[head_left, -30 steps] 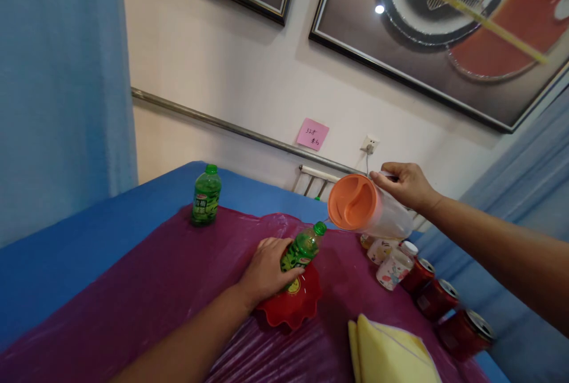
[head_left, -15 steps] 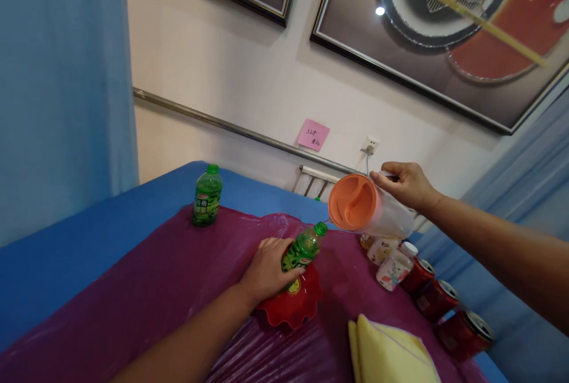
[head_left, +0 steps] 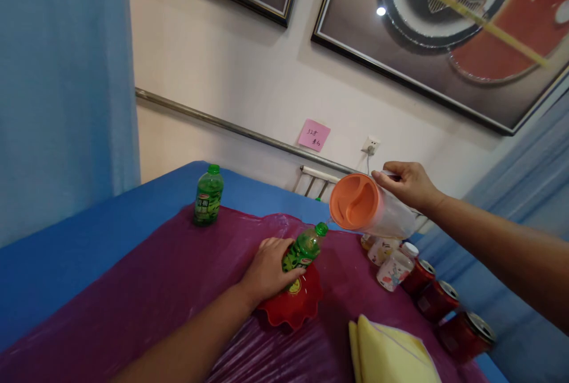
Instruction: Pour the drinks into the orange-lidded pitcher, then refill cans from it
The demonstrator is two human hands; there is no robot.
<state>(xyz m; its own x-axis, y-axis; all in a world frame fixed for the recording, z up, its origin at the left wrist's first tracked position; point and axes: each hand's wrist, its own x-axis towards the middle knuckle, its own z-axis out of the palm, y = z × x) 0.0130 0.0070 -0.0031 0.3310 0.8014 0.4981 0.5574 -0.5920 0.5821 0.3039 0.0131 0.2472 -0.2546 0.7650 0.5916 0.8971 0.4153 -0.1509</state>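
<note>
My left hand (head_left: pixel 272 270) is wrapped round a green plastic bottle (head_left: pixel 306 246), tilted to the right over a red scalloped dish (head_left: pixel 291 309). By its handle, my right hand (head_left: pixel 409 184) grips a clear pitcher (head_left: pixel 393 217) with an orange lid (head_left: pixel 353 201). The pitcher lies tipped to the left in the air, its lid end close to the bottle's green neck. Whether liquid runs between them is too small to make out. A second green bottle (head_left: pixel 208 196) stands upright at the back left.
Several red cans (head_left: pixel 438 298) and small patterned bottles (head_left: pixel 395 267) line the right side. A folded yellow cloth (head_left: pixel 393 350) lies at the front right on the purple plastic sheet (head_left: pixel 178 288). Behind the blue table (head_left: pixel 155 193) is a wall with a metal rail (head_left: pixel 231 127).
Almost nothing differs. Both hands keep their holds on the bottle and the pitcher, and the whole view has shifted very slightly.
</note>
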